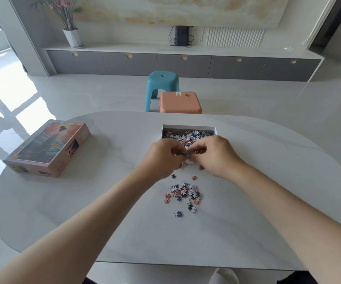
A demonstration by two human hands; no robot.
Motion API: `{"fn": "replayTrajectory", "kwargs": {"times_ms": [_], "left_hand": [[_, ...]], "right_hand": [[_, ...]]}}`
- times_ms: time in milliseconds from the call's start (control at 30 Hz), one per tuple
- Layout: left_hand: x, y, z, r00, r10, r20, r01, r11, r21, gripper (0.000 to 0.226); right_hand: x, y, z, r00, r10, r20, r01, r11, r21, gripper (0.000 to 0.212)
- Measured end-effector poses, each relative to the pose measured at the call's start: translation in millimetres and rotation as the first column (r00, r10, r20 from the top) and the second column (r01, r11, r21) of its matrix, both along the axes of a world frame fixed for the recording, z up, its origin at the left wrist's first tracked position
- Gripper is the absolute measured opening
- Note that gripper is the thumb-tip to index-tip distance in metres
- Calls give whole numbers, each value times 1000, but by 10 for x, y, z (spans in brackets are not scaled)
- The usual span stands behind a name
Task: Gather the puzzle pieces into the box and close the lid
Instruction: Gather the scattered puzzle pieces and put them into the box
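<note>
Gathering step: both hands, left hand (pixel 161 158) and right hand (pixel 214 156), curl round puzzle pieces (pixel 188 155) at the box (pixel 188 126) near edge. Next, I judge, release them inside, then scoop the loose pile (pixel 183 193) just short of the box.

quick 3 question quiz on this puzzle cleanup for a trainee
1. True or false: the lid is on the box.
2. The pieces left on the table lie: A) on the lid B) between the box and the person C) behind the box.
3. Fill in: the left hand and right hand meet over the box's ____ edge.
Key: 1 false; 2 B; 3 near.
</note>
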State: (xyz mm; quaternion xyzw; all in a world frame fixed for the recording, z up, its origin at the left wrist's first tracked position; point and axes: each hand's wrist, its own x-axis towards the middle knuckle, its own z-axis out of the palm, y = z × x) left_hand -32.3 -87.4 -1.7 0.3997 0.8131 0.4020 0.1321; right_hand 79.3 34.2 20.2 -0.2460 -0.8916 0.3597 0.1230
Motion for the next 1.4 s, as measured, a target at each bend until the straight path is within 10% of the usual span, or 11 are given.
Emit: {"fn": "replayTrajectory", "kwargs": {"times_ms": [200,367,633,867,1133,1300,1400], "left_hand": [[-172,229,77,997,74,-2,-73,991,114,16],[-305,181,-62,993,-77,-94,69,993,-92,38],[-268,-44,-130,945,-124,-301,157,984,88,26],[-34,-328,-309,827,-383,-412,275,914,-298,25],[92,-494,-293,886,-441,-143,381,868,-319,28],[110,-565,-285,856,-459,-239,312,826,-469,81],[177,-513,-316,865,-445,-233,327,850,-413,49]], "right_hand": [[-209,229,-113,966,-15,-258,67,979,192,15],[-237,394,-286,991,50,125,-93,924,372,30],[-51,250,-97,983,159,-91,-116,925,361,24],[184,-25,-303,868,285,406,-429,843,325,23],[386,-65,-279,857,311,411,-421,883,209,43],[444,-117,-336,834,197,515,-327,929,174,86],[363,-164,-442,891,190,413,-276,948,159,67]]}}
